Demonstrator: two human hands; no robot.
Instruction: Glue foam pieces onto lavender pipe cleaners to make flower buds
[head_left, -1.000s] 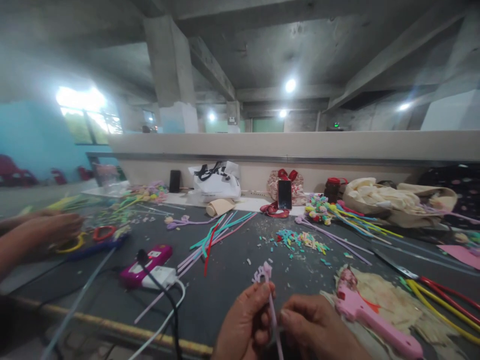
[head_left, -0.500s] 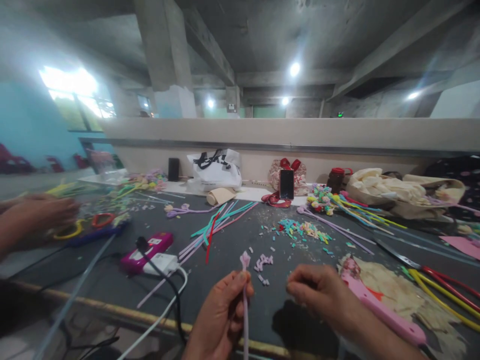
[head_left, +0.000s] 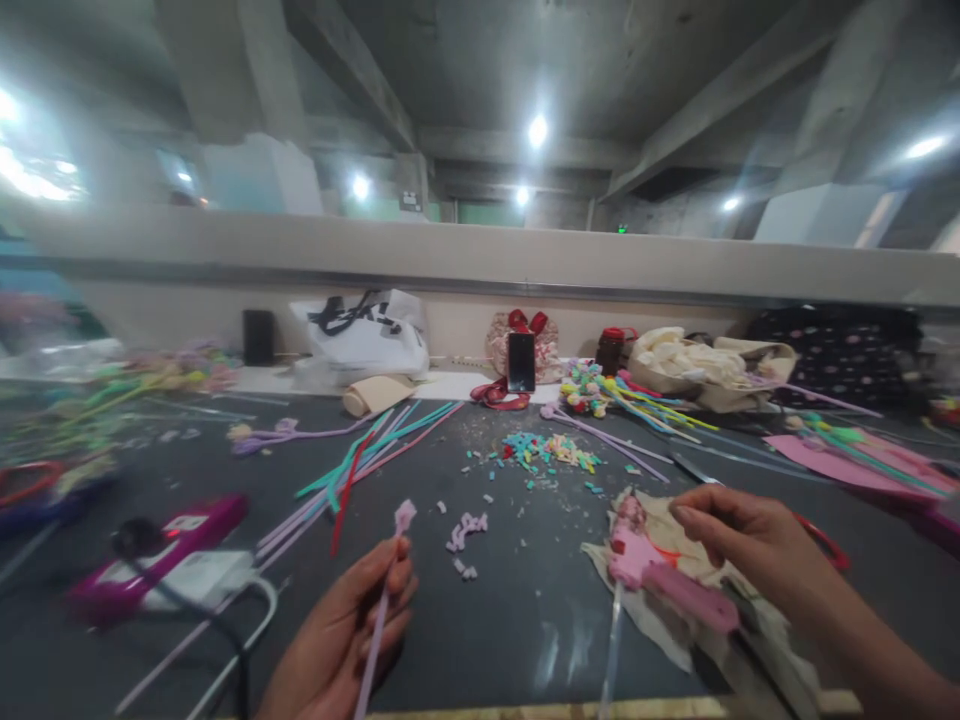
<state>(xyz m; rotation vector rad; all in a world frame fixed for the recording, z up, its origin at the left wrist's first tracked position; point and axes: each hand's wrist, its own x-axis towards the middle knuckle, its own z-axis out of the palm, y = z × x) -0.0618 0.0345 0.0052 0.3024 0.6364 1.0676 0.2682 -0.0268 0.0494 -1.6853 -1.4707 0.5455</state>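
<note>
My left hand (head_left: 349, 625) is closed around a lilac pipe cleaner (head_left: 373, 645), held upright with a small bud-like tip (head_left: 405, 516) sticking out above thumb and finger. Just right of it, short cut lilac pieces (head_left: 466, 530) lie on the dark table. My right hand (head_left: 750, 545) hovers above a pink glue gun (head_left: 671, 580), its thumb and fingertips drawn together; whatever they may hold cannot be made out. The glue gun rests on a crumpled beige cloth (head_left: 679, 645), a clear glue stick (head_left: 613, 650) beside it. Scissors (head_left: 696, 468) are partly hidden behind my right hand.
Teal and yellow cut bits (head_left: 551, 452) lie mid-table. Left are loose pipe cleaners (head_left: 352, 465), a magenta power strip (head_left: 161, 560) and a white plug with cables. Along the back stand a white bag (head_left: 367, 340), a phone (head_left: 521, 362) and a brown bottle (head_left: 611, 350).
The view has swung to the right. My right hand has moved right, from beside the lilac pieces to over the glue gun. The left hand keeps hold of the pipe cleaner. Another person's hands have left view.
</note>
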